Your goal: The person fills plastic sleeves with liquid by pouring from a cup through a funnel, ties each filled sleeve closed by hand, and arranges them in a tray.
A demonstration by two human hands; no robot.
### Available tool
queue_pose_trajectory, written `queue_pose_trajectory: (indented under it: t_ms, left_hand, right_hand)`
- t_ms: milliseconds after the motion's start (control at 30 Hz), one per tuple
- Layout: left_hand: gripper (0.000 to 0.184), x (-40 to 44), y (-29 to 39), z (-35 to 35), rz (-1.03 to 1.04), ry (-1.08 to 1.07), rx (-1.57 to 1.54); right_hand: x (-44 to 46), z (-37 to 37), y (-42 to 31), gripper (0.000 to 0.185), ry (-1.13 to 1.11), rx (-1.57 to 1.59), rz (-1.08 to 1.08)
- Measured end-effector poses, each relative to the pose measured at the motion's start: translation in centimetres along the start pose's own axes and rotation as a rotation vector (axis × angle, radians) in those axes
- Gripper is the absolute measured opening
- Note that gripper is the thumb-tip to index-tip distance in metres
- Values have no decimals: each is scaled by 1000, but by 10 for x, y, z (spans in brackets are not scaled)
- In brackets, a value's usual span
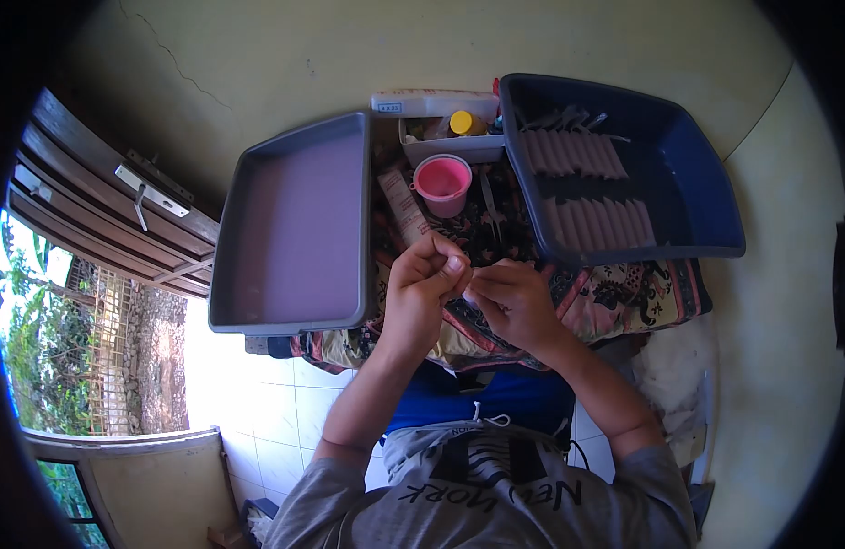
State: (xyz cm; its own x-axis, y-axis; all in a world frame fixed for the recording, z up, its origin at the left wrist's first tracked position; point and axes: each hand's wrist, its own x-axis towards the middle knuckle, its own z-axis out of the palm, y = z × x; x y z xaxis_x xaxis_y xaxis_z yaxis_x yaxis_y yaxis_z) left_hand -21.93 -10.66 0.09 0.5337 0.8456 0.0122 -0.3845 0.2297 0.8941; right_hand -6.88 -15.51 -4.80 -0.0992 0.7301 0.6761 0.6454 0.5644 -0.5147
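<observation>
My left hand [429, 279] and my right hand [509, 300] meet at the fingertips over the front of the patterned cloth [624, 302]. Both have their fingers pinched together; whatever is between them is too small to make out. Just beyond my left hand lies a pale printed packet [403, 207], and a pink cup [442, 185] stands behind it. To the left is a grey tray [223, 265] holding a flat mauve surface. At the right, a dark blue tray [692, 174] holds two rows of slim mauve packets [601, 224].
Behind the cup stands a grey box [454, 151] with a yellow-lidded container [462, 123]. A long white box [431, 102] lies at the wall. A clear utensil [490, 203] rests on the cloth. An open slatted door [111, 197] is at the left.
</observation>
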Motion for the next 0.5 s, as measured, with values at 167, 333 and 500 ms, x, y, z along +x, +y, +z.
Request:
queue_pose_trajectory:
  t_ms: [167, 333, 500]
  left_hand:
    - [4, 8, 1, -4, 71, -3, 44]
    - [5, 11, 11, -5, 162, -49, -67]
    - [26, 11, 14, -1, 209, 73, -27]
  right_hand:
    - [-2, 4, -1, 9, 4, 113, 125]
    - [-2, 5, -15, 23, -50, 306, 265]
    - [-5, 8, -15, 50, -56, 692, 559]
